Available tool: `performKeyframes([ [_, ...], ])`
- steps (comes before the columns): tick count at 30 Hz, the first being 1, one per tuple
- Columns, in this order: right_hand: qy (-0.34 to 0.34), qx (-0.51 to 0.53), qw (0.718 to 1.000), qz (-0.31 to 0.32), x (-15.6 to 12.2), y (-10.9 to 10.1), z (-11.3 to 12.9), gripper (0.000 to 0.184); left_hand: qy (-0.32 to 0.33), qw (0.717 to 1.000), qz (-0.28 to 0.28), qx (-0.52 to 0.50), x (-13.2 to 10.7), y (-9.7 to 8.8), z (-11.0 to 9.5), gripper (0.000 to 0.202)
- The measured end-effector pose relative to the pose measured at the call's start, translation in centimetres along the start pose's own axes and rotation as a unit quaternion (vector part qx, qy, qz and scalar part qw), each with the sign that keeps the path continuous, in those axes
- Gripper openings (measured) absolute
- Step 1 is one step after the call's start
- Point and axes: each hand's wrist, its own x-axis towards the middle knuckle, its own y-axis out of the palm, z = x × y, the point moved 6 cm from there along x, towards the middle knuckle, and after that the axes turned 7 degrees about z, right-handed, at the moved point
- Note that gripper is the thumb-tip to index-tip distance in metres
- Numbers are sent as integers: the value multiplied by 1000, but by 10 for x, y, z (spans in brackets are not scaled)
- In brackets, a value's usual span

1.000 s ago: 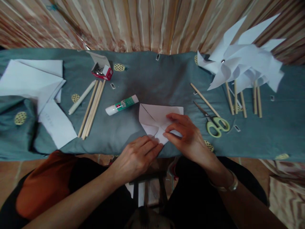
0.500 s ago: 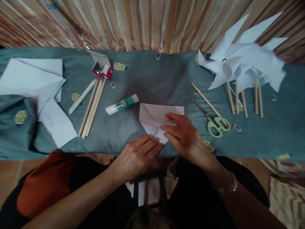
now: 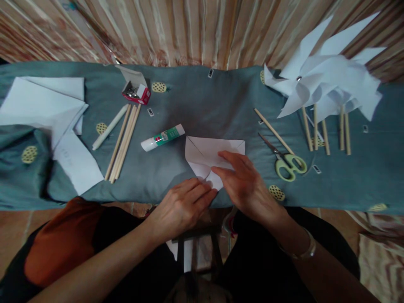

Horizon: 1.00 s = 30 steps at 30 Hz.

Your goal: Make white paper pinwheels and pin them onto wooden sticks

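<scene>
A white sheet of paper [image 3: 205, 152] with diagonal lines lies at the near edge of the table, its near part bent or folded over. My left hand [image 3: 188, 200] is closed on its near corner, fingers together and thumb mostly hidden. My right hand [image 3: 246, 181] rests over the right part of the paper with thumb and fingers apart, some fingertips touching it. Left of the paper lies a green and white glue stick [image 3: 163, 137]. Scissors with light green handles [image 3: 285, 164] lie to the right, beside a single wooden stick [image 3: 271, 128].
Several white paper pinwheels [image 3: 331, 80] on sticks lie at the far right. At the left are white paper sheets [image 3: 44, 101], several wooden sticks [image 3: 126, 143], a white rod [image 3: 110, 127] and an open red box of small metal pieces [image 3: 143, 97]. A grey-green cloth [image 3: 205, 101] covers the table.
My right hand's fingers have shifted slightly on the paper, and the lower fingers have drawn in. My left hand stays at the near corner. The whole view has moved slightly.
</scene>
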Motion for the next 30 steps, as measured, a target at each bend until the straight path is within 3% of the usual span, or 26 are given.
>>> performKeyframes([
  [5,0,-75,997,-27,0,4,13,32,-5,1000,-10,2,3,-2,-1,19],
  [20,-61,-164,982,-71,6,15,40,32,-15,1000,2,7,3,2,0,20],
  [30,-22,-58,997,-51,3,11,23,33,-10,1000,6,14,4,3,-1,16],
])
